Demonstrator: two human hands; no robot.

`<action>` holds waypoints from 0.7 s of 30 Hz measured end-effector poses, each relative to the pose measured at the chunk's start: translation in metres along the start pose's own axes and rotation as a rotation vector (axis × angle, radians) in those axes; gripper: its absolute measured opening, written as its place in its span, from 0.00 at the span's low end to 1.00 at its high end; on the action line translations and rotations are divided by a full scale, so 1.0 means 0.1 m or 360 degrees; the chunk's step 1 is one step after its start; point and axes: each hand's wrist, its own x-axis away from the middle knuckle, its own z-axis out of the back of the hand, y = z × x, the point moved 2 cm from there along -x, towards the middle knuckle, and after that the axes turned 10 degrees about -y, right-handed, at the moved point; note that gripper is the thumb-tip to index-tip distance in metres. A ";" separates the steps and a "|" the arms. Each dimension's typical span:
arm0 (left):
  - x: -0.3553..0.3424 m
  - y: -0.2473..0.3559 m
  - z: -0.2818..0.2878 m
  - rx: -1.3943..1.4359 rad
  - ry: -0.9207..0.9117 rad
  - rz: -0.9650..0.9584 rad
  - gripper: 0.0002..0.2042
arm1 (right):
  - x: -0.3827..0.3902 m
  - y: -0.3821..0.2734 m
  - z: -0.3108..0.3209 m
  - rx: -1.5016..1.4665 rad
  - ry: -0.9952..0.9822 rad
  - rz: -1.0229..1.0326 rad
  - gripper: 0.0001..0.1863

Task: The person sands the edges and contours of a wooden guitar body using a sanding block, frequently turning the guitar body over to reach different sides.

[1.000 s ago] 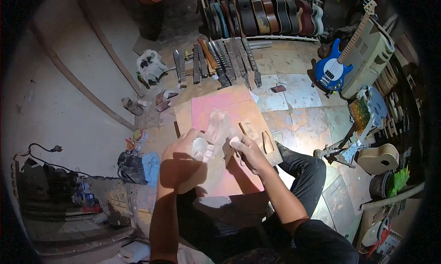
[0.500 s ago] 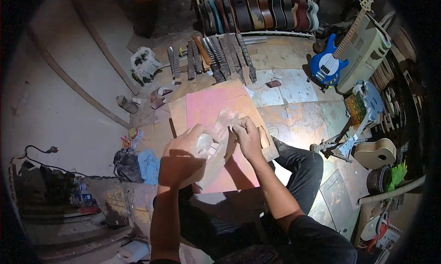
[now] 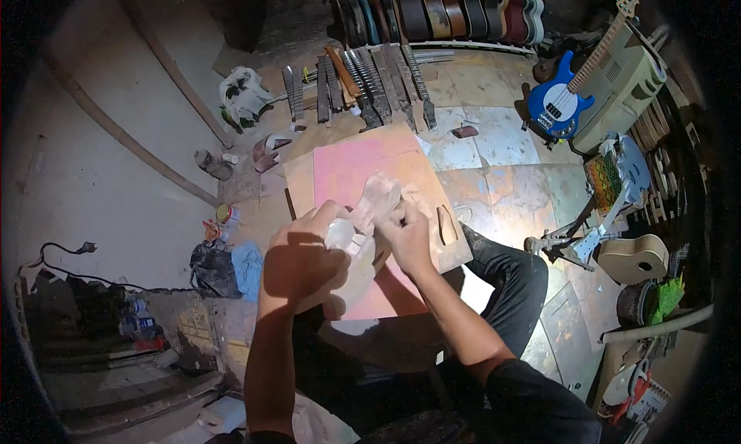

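Note:
My left hand [image 3: 302,260] is closed round the left side of a pale, curved wooden piece [image 3: 378,195]. It is shaped somewhat like a small guitar body, with small recesses near its middle. Against the right edge of this piece, my right hand [image 3: 407,239] has its fingers bent and pressed together. Whatever lies between those fingertips is too small to make out. Both hands are above a pink and tan board [image 3: 343,166] that rests over my lap. A curved slot shows near the board's right edge.
Beyond the board lie several guitar necks [image 3: 370,85], with a row of guitar bodies [image 3: 440,11] behind. A blue bass guitar [image 3: 557,100] leans at the far right, above an acoustic body [image 3: 633,259]. Dark and blue cloths [image 3: 247,270] sit by the left wall.
My right hand has moved slightly left and down along the wooden piece, its fingers more curled. The piece has tilted a little in my left hand. The whole view has shifted slightly.

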 end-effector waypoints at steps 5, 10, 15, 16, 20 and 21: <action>0.01 0.04 -0.02 -0.0096 0.0072 -0.0072 0.21 | -0.15 -0.19 0.10 -0.0111 0.0061 -0.0043 0.17; 0.00 -0.15 -0.11 -0.0072 0.0069 -0.0046 0.20 | 0.02 -0.18 -0.01 -0.0163 -0.0088 -0.0207 0.15; 0.00 0.05 -0.04 -0.0054 0.0067 0.0005 0.22 | 0.08 -0.09 -0.02 0.0032 0.0023 -0.0180 0.13; 0.01 0.03 -0.05 -0.0042 0.0050 0.0007 0.22 | 0.12 -0.13 -0.07 -0.0114 -0.0035 -0.0122 0.15; -0.02 0.00 -0.09 -0.0007 0.0076 -0.0018 0.24 | -0.08 -0.24 0.10 0.0081 0.0097 -0.0005 0.16; -0.02 0.02 -0.07 0.0009 0.0071 -0.0023 0.24 | -0.02 -0.18 0.06 0.0046 0.0062 0.0017 0.16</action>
